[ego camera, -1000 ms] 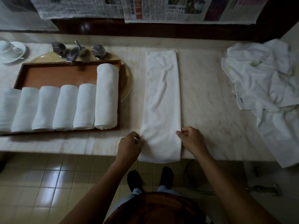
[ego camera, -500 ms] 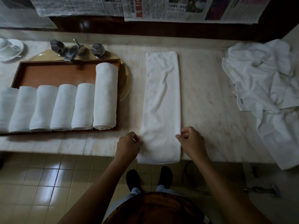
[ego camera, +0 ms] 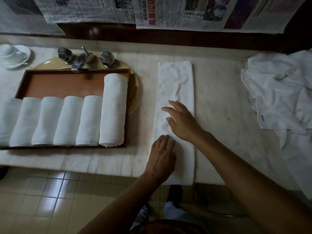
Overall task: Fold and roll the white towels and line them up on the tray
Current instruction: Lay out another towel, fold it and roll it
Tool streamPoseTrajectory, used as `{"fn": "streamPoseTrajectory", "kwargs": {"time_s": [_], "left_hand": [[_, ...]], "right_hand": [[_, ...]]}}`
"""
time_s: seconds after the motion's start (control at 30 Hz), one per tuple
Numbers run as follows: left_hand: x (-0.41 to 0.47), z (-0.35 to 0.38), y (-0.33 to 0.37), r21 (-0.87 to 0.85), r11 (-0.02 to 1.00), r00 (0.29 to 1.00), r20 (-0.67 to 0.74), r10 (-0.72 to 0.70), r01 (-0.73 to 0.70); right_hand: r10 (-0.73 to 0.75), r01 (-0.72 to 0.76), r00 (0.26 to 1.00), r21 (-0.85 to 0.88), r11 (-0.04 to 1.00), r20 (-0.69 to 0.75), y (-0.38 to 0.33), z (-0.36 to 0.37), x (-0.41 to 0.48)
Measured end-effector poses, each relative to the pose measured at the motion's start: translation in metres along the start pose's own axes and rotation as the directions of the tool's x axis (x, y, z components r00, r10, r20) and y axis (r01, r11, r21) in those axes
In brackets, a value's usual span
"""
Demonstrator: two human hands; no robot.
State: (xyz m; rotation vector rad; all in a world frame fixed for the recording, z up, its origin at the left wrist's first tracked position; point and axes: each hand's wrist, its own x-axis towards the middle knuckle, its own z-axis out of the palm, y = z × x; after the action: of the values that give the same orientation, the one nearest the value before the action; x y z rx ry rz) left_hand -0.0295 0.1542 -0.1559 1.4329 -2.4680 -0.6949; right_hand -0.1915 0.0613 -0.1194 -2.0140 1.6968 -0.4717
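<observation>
White terry towel (ego camera: 175, 78) (long folded strip), left hand (ego camera: 162, 156), right hand (ego camera: 182, 120) flat, grip released

A single head-worn view looks forward and steeply down from the near edge of the surface (ego camera: 219, 115), close enough that the person's arms (ego camera: 253, 183) enter from 6 o'clock. The wide lens (lines bow at the edges) takes in the tray (ego camera: 67, 85) at 9 o'clock, the towel heap (ego camera: 278, 92) at 3, newspaper (ego camera: 168, 12) at 12 and floor tiles (ego camera: 50, 200) at 7.
</observation>
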Motion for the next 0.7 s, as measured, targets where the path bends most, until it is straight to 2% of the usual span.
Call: {"fn": "streamPoseTrajectory", "kwargs": {"time_s": [0.07,0.13,0.2,0.5,0.7], "left_hand": [[0.006,0.008,-0.006,0.039,0.999,0.999,0.028,0.016,-0.018],[0.004,0.014,-0.009,0.038,0.999,0.999,0.037,0.018,-0.019],[0.000,0.017,-0.013,0.056,0.998,0.998,0.049,0.030,-0.033],[0.001,0.020,-0.016,0.084,0.996,0.998,0.056,0.037,-0.042],[0.003,0.020,-0.018,0.087,0.996,0.996,0.080,0.025,-0.032]], "right_hand": [[-0.087,0.112,0.986,-0.184,0.977,0.142,0.012,0.017,0.026],[0.021,0.068,0.960,-0.307,0.949,0.279,0.023,0.028,0.048],[0.092,0.009,0.960,-0.356,0.934,0.265,0.033,0.031,0.069],[0.224,-0.115,0.948,-0.408,0.906,0.229,0.064,0.006,0.200],[0.282,-0.184,0.934,-0.379,0.907,0.220,0.060,-0.006,0.232]]}}
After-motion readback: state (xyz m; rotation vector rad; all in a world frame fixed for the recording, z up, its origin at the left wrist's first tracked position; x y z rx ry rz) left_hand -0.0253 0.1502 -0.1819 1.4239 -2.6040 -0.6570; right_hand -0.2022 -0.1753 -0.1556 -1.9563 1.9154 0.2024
